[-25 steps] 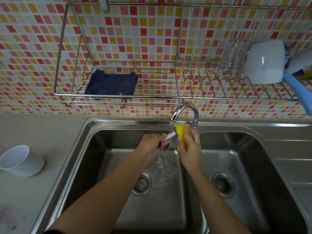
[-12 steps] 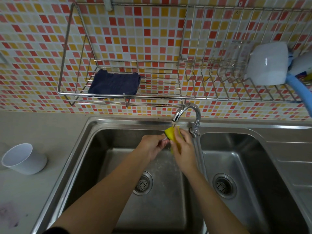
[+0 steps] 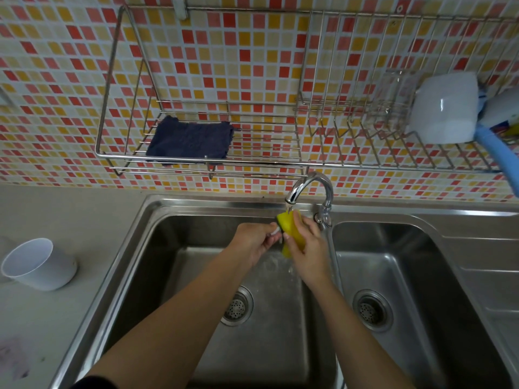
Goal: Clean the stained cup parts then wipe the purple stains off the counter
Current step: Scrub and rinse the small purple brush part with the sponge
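sponge (image 3: 292, 231) raised to faucet (image 3: 309, 186), cup (image 3: 39, 265) aside

Small pale cup part (image 3: 276, 231) almost wholly buried in the left hand (image 3: 254, 240), shape not readable. Yellow sponge (image 3: 292, 230) half covered by the right hand (image 3: 307, 252). Blue handle (image 3: 497, 155) and spray bottle (image 3: 502, 110) cut off at the right edge. Clear item (image 3: 393, 103) in the wire rack (image 3: 196, 161) too faint to identify. Purple stains (image 3: 12, 360) on the worktop (image 3: 56, 209) clipped at the left edge, smeared and dim.
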